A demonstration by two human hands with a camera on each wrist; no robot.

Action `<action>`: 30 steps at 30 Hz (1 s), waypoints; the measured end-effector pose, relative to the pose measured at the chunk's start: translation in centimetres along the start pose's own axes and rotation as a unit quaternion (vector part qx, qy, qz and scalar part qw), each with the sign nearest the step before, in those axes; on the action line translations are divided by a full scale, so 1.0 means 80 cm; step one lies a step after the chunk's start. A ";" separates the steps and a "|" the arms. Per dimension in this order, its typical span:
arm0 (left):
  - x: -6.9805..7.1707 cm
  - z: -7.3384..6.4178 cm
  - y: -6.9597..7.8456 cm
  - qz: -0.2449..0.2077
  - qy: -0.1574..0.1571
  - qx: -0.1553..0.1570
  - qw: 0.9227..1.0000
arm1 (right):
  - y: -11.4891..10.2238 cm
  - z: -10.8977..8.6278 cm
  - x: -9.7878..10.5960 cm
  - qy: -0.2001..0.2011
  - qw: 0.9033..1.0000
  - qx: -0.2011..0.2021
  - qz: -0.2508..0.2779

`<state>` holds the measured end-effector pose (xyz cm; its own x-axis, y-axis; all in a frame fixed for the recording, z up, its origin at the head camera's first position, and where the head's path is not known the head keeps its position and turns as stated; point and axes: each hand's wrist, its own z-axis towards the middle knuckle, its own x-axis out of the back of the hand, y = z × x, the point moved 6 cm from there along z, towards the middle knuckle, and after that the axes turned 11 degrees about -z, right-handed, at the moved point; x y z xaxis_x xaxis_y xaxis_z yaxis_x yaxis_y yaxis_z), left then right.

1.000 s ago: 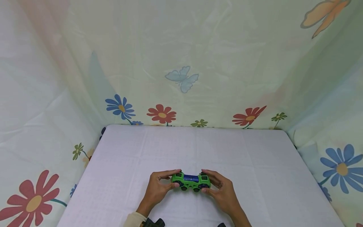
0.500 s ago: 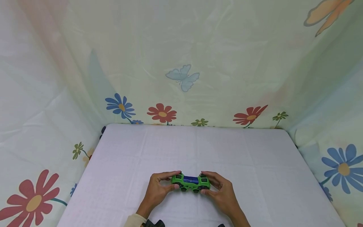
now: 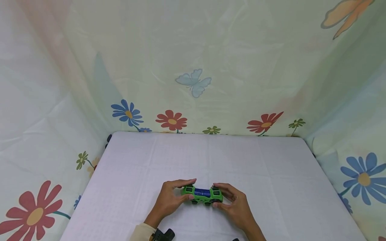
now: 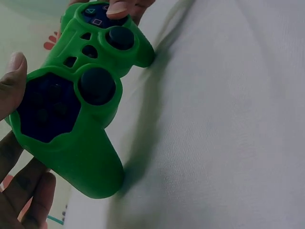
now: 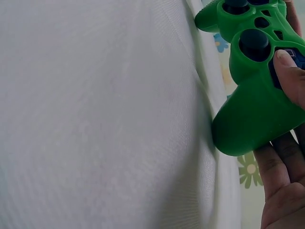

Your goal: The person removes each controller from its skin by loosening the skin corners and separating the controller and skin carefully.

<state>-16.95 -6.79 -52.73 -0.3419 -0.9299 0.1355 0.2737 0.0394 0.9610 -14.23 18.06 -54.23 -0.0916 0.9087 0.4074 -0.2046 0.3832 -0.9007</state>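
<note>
A game controller in a green cover, with dark blue button areas and black thumbsticks, is between both hands low in the head view. My left hand holds its left end, thumb at the edge beside the directional buttons and curled fingers beyond the grip. Its index finger stretches along the far side. My right hand holds the other end, thumb over the symbol buttons and fingers beneath. The grips come close to the white cloth; whether they touch it I cannot tell.
A table under a white cloth spreads around the hands. Fabric curtains with printed flowers and butterflies stand behind it and at both sides. A black device is strapped at the left wrist.
My left index finger and thumb have shifted slightly to the right over the controller's left end. The controller has tilted a little, and the right hand stays nearly in place.
</note>
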 end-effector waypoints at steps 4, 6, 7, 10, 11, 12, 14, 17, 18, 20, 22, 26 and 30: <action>-0.004 0.002 0.007 0.026 -0.010 -0.006 1.000 | 0.000 -0.001 0.000 -0.002 1.000 0.006 -0.004; -0.005 0.002 0.007 0.034 -0.015 -0.004 0.999 | -0.001 -0.001 0.000 -0.003 1.000 0.007 -0.005; -0.005 0.002 0.007 0.036 -0.018 0.002 0.999 | -0.001 -0.001 0.000 -0.004 1.000 0.007 -0.004; -0.006 0.002 0.007 0.042 -0.028 0.006 0.999 | -0.002 -0.001 0.000 -0.012 1.000 0.010 -0.004; -0.007 0.002 0.007 0.045 -0.032 0.005 0.998 | -0.003 -0.001 0.001 -0.017 1.000 0.010 -0.006; -0.007 0.002 0.007 0.047 -0.036 0.005 0.998 | -0.003 -0.001 0.001 -0.023 1.000 0.010 -0.012; -0.008 0.002 0.007 0.050 -0.043 0.005 0.998 | -0.003 0.000 0.003 -0.040 0.999 0.007 -0.021; -0.008 0.000 0.006 0.051 -0.049 0.012 0.997 | -0.004 0.005 0.006 -0.075 0.996 -0.005 -0.037; -0.008 0.000 0.006 0.050 -0.050 0.015 0.997 | -0.004 0.007 0.007 -0.089 0.995 -0.008 -0.039; -0.008 -0.001 0.005 0.046 -0.051 0.020 0.997 | -0.006 0.012 0.008 -0.115 0.992 -0.011 -0.040; -0.008 -0.002 0.004 0.045 -0.051 0.023 0.997 | -0.009 0.017 0.009 -0.138 0.989 -0.010 -0.042; -0.008 -0.003 0.004 0.049 -0.053 0.022 0.997 | -0.013 0.024 0.010 -0.166 0.985 -0.006 -0.053; -0.009 -0.004 0.004 0.054 -0.057 0.014 0.997 | -0.017 0.029 0.009 -0.194 0.979 0.003 -0.056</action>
<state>-16.34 -6.26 -52.58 -0.4127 -0.8716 0.2645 0.2901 0.1495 0.9452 -16.30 17.82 -52.37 -0.4309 0.7293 0.5314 -0.2406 0.4747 -0.8466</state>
